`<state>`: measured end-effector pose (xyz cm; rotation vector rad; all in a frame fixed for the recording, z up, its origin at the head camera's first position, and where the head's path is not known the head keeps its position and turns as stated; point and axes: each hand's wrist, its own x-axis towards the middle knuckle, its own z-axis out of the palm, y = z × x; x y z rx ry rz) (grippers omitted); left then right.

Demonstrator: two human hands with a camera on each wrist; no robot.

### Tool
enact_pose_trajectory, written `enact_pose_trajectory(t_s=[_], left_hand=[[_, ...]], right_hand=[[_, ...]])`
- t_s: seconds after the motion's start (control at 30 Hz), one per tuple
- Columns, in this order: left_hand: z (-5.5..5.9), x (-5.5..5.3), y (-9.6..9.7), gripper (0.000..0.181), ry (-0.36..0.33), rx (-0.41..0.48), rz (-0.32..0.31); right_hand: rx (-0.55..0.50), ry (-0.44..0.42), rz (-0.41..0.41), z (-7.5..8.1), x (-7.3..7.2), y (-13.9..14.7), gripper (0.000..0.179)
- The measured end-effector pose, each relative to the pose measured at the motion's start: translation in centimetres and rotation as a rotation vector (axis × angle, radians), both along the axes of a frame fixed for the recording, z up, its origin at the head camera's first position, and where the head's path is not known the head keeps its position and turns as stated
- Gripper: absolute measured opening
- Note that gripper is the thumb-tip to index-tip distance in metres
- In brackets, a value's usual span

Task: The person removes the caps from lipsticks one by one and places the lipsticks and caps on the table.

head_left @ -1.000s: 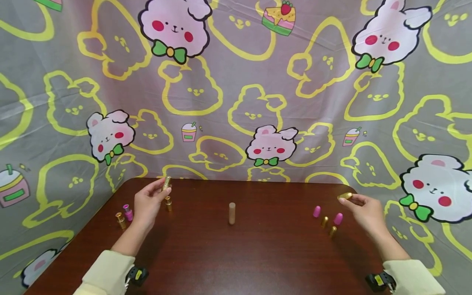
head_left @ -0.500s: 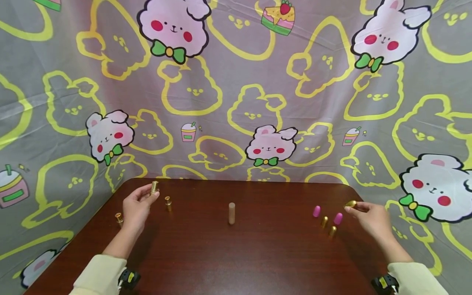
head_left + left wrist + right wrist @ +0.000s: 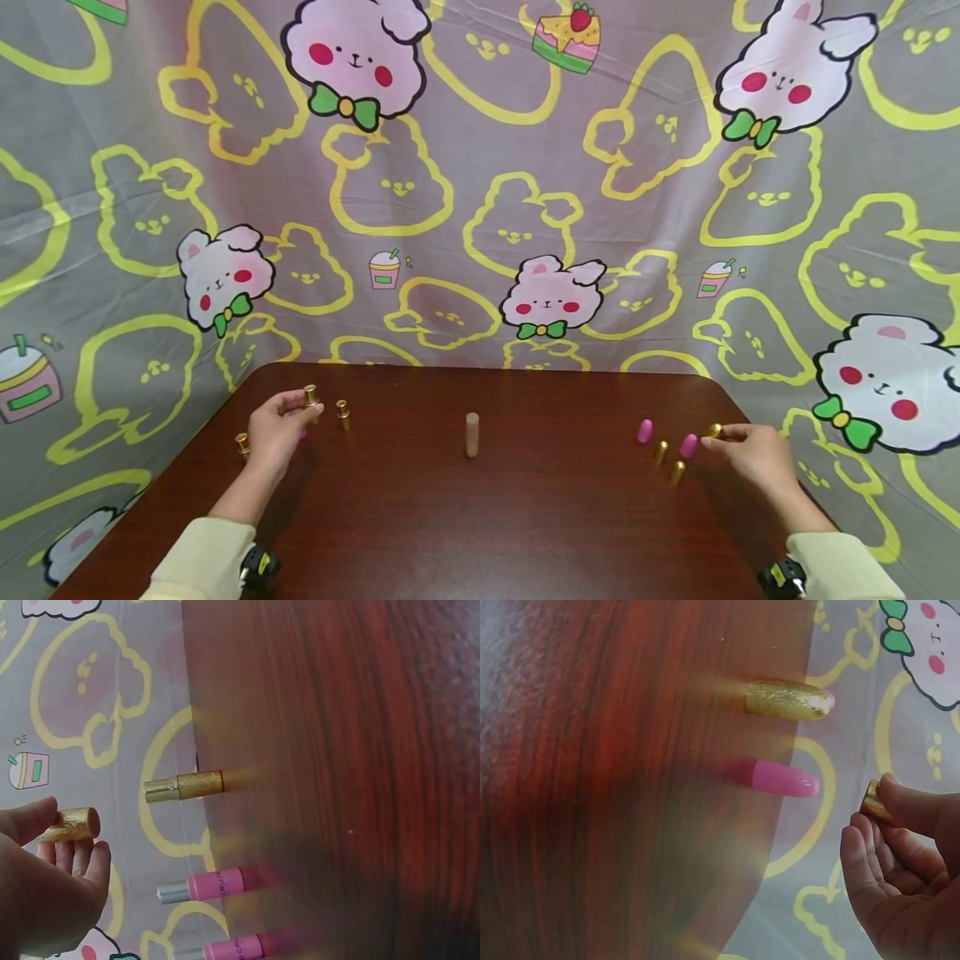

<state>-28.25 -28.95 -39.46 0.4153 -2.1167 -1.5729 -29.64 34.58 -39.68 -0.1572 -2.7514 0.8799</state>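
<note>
My left hand (image 3: pixel 276 435) pinches a gold lipstick tube (image 3: pixel 73 823) between thumb and fingers, raised above the table's left side. Beside it stands another gold lipstick tube (image 3: pixel 342 415), uncapped. Two pink lipstick tubes (image 3: pixel 217 883) show in the left wrist view; in the head view the hand mostly hides them. Over on the right, my right hand (image 3: pixel 757 458) pinches a gold lipstick cap (image 3: pixel 875 802). Close to those fingertips stands a pink cap (image 3: pixel 688 446), with a second pink cap (image 3: pixel 645 431) and two gold caps (image 3: pixel 661 452) around it.
A brown cylinder (image 3: pixel 472 435) stands upright mid-table. One more gold tube (image 3: pixel 242 442) is partly visible left of the left wrist. The dark wooden table (image 3: pixel 480 525) ends at a patterned cloth (image 3: pixel 450 167) hanging behind and at both sides.
The left hand has moved left and lowered with its gold tube, now covering the pink tubes in the head view. My right hand has shifted right and down, still holding the gold cap.
</note>
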Motion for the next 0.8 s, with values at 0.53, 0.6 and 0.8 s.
enact_pose_trajectory(t_s=[0.53,0.6,0.8], left_hand=[[-2.0,-1.2,-1.1,0.029,-0.056,-0.268,0.016],[-2.2,-1.3,-1.2,0.029,-0.065,-0.288,0.004],[-2.8,-1.7,-1.4,0.031,-0.082,-0.321,-0.017]], right_hand=[[0.008,-0.097,0.091,-1.7,-0.6,0.7,0.027],[0.01,-0.107,0.095,-1.9,-0.7,0.7,0.027],[0.03,-0.136,0.097,-2.3,-0.9,0.6,0.027]])
